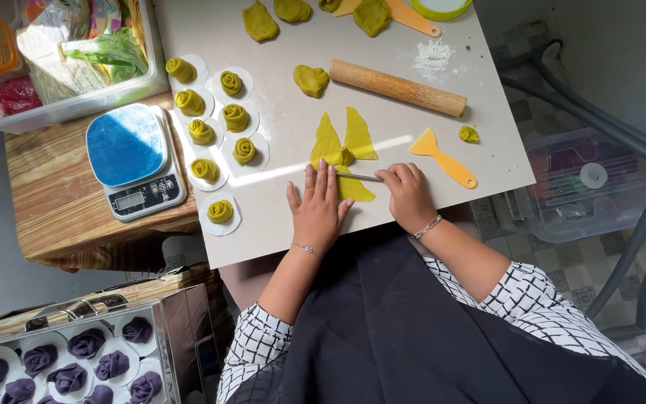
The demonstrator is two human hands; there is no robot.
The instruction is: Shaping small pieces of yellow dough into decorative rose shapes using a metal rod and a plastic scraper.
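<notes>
Green dough (pixel 342 150) under left grip (pixel 318 209)

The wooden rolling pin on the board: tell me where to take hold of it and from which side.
Grip the rolling pin around its bare middle, coming down from above. It lies flat and slanted on the white board, nothing resting on it. A green dough lump sits by its left end, so the middle and right end are likely freer. Both hands are busy at the flattened dough.
</notes>
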